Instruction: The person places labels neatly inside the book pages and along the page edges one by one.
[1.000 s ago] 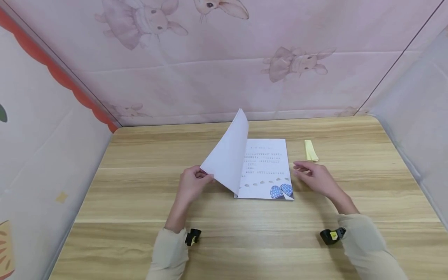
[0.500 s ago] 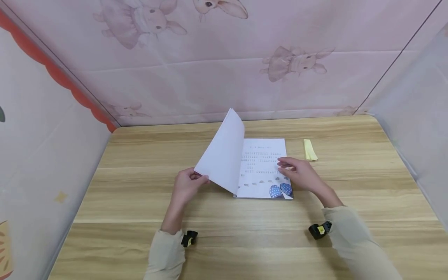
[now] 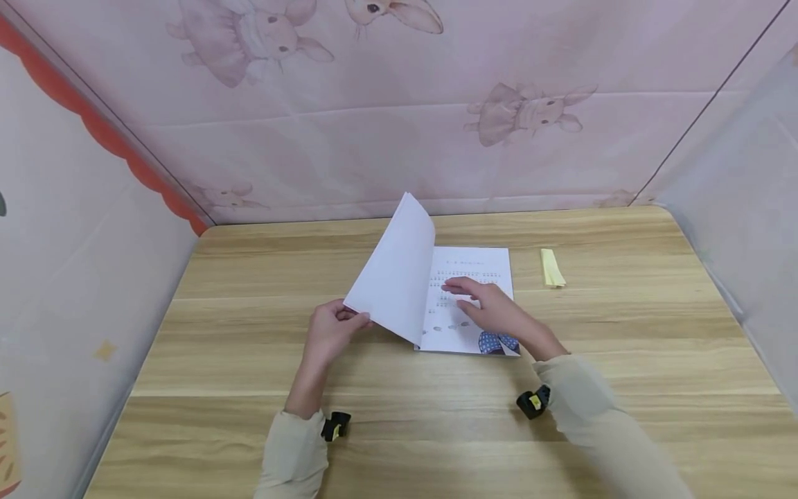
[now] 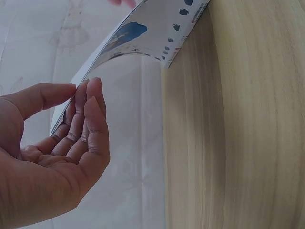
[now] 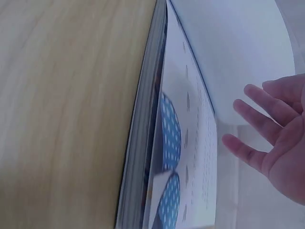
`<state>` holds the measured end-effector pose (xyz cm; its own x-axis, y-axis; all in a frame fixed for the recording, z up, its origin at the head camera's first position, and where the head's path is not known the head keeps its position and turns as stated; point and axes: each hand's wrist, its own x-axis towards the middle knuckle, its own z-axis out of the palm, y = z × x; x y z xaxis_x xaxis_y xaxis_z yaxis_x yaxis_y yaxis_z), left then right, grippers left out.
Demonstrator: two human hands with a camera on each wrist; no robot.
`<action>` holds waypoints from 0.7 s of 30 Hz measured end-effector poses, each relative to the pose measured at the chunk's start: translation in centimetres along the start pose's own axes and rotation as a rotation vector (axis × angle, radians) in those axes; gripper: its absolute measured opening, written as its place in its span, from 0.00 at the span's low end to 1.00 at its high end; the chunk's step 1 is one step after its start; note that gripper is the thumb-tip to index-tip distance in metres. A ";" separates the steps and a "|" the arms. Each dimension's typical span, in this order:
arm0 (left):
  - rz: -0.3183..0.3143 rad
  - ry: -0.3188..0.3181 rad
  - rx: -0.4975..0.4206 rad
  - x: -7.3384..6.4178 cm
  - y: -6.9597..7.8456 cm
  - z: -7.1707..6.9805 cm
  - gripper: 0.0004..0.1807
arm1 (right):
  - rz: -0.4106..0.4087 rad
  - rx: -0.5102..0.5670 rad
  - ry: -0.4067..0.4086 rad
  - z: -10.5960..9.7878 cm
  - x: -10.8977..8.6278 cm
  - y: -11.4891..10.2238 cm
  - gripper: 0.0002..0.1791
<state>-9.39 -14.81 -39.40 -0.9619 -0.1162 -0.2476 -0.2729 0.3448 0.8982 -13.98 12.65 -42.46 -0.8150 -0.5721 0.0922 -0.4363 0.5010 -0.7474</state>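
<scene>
A book (image 3: pixel 470 262) lies spread on the wooden table, its right page printed with small text and two blue dotted shapes at the bottom corner. My left hand (image 3: pixel 332 329) pinches the lower outer corner of the raised left part (image 3: pixel 395 277), which is blank white on the side facing me. In the left wrist view, the thumb and fingertips of that hand grip the cover edge (image 4: pixel 86 78), and its outer face carries a blue picture. My right hand (image 3: pixel 489 305) hovers over the right page with its fingers loosely spread, holding nothing, as the right wrist view also shows.
A pale yellow folded paper strip (image 3: pixel 551 268) lies to the right of the book. Behind the wooden table (image 3: pixel 249 277) hangs a pink curtain (image 3: pixel 374 138) with rabbit drawings. White panels stand at both sides.
My right hand has moved left, from beside the book to over its right page. My left hand has drawn the raised part slightly further left and down.
</scene>
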 end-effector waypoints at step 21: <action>0.067 -0.080 0.033 -0.5 -0.6 -0.7 0.09 | -0.041 -0.030 -0.122 1.9 1.0 -1.3 0.28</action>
<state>-8.76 -15.67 -39.58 -0.9761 -0.0171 -0.2168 -0.2069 0.3796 0.9017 -13.48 10.21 -42.70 -0.7444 -0.6666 0.0398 -0.4811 0.4939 -0.7243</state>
